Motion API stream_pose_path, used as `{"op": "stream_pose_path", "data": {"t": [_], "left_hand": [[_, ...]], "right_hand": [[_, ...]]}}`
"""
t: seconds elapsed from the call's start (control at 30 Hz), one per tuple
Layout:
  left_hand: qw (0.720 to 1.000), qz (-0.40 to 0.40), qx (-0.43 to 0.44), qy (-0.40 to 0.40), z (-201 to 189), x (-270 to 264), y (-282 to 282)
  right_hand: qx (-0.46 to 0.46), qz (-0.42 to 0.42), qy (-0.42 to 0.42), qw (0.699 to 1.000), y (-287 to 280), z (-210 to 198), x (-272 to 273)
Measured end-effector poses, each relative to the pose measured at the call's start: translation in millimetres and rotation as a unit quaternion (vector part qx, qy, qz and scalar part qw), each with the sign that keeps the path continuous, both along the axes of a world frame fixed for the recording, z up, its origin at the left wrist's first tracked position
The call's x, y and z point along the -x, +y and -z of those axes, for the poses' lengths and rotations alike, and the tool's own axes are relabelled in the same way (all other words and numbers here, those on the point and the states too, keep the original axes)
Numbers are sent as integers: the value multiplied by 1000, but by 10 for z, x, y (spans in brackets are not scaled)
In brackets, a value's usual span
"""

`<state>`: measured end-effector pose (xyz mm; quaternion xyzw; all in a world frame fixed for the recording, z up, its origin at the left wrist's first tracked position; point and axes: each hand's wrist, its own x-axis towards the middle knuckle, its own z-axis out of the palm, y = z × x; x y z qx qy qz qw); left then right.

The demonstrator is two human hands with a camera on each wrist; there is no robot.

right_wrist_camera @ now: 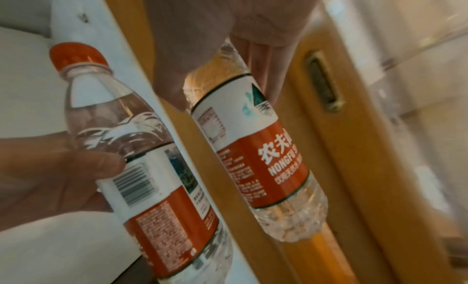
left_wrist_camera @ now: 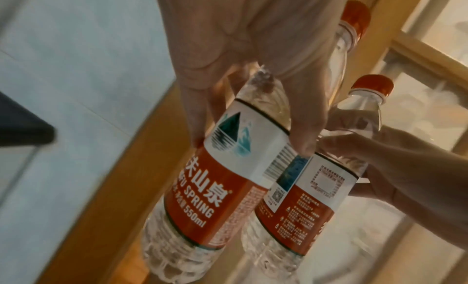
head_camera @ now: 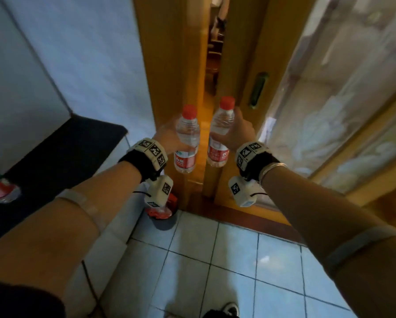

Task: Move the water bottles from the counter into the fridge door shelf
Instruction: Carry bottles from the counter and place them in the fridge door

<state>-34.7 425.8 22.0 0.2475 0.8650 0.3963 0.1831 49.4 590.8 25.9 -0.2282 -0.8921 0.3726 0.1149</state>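
We carry two full bottles before the wooden sliding door — left hand wraps one bottle, right hand the other bottle. Probably weighty, thin-walled, slick; each grip closes above the label.

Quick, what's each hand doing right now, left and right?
Left hand: closed around a red-capped water bottle, held upright.
Right hand: closed around a second water bottle, also upright, beside the first.
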Motion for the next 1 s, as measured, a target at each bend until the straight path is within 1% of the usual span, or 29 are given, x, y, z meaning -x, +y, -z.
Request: {"op": "stream_pose_path", "data": {"t": [0.13,0.3,0.4,0.53,0.63,0.77,0.8,0.87,0.9,1.0], "left_hand": [[996,88,-4,-8,81,-338,930],[985,157,-32,-68,211,-830,2047],[975,203,-43,-79,264,-1164,2687],[951,296,-40,-86,343,-1604,3471],[930,357,-30,-76,411,-1948,4012],[891,448,-16,-65,441,-2487,4689],[882,466,-21,-64,423,-2622,4838],[877,476,-21,-66,422,-2866,5150],[869,489,-23,-71,448,-2978,5324],[837,540,-28,-80,437,-3322,5805]], "right_hand": [[24,85,12,996,789,84,-546],[3,173,13,985,1720,176,-1284],[2,229,27,973,2198,206,-1780],[-14,296,17,955,2723,215,-2435],[-22,363,-5,931,3050,236,-2894],[-13,437,-9,899,3435,281,-3502],[-13,455,-9,890,3520,291,-3638],[-19,489,-8,872,3682,310,-3886],[-25,504,-5,864,3767,318,-4008],[-41,536,5,843,4013,332,-4345]]}}
